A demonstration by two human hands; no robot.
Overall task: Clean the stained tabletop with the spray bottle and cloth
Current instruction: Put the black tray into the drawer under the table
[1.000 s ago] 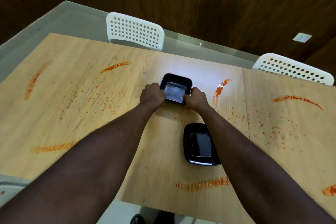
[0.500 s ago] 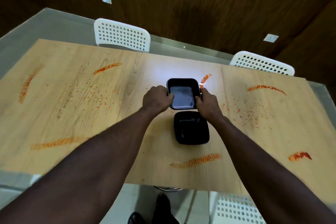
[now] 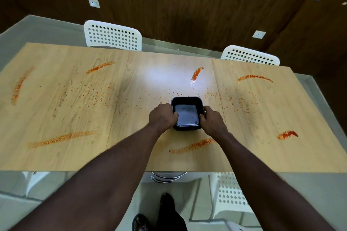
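Now the left hand (image 3: 163, 116) and right hand (image 3: 212, 120) grip the black tray (image 3: 187, 114), drawn back over the hidden second tray, freeing the stained tabletop (image 3: 129, 148) for wiping.

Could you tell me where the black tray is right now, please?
In the head view, the black tray is near the middle of the tabletop, gripped between the left hand and right hand, just beyond an orange smear.

Single head-worn wide-angle view, high over the near edge of a light wooden tabletop (image 3: 65, 157), tilted forward and down, facing a dark wood-panelled wall (image 3: 187, 2) across the upper frame, centred on a black square tray (image 3: 187, 116) gripped by left hand (image 3: 162, 116) and right hand (image 3: 212, 121), edges perhaps lens-bowed
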